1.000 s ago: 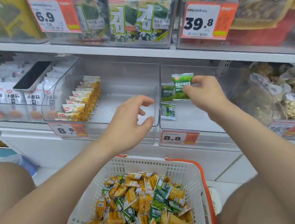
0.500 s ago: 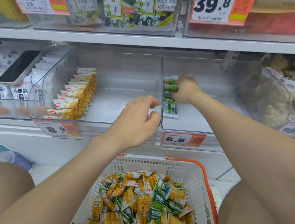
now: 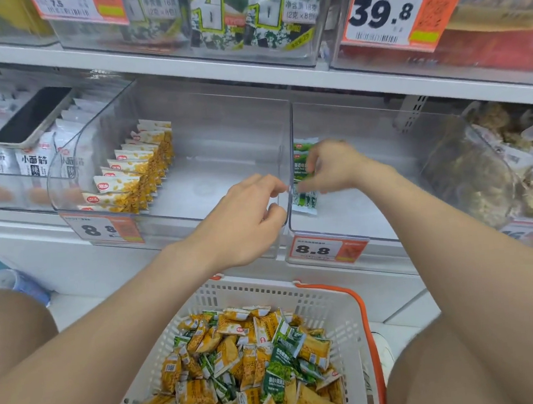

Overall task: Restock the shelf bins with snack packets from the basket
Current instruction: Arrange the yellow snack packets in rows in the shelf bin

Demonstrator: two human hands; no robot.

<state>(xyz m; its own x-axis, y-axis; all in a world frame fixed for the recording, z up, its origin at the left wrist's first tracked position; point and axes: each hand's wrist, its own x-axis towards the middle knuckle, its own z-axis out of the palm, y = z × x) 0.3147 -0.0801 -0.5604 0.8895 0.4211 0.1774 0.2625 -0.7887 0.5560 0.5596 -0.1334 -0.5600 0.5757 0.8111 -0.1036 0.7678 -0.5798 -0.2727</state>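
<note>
A white basket [image 3: 343, 304] with an orange handle sits between my knees, full of yellow and green snack packets [image 3: 240, 362]. Above it are two clear shelf bins. The left bin [image 3: 225, 186] holds a row of yellow packets [image 3: 137, 177] on its left side. The right bin [image 3: 366, 215] has a few green packets [image 3: 301, 169] standing against its left wall. My right hand [image 3: 332, 163] is inside the right bin, thumb and fingers pinching an upright green packet. My left hand [image 3: 244, 216] hovers with loosely curled fingers, its tips at the right bin's left wall, and holds nothing.
A phone [image 3: 32, 116] lies on white packets in the bin at far left. A bin of bagged brown snacks [image 3: 513, 164] is at far right. Price tags [image 3: 324, 248] hang on the bin fronts. A higher shelf [image 3: 247, 71] with seaweed packs runs overhead.
My right hand brought a green packet down against the right bin's left wall and now handles the stack there. My left hand curled its fingers and moved to that wall.
</note>
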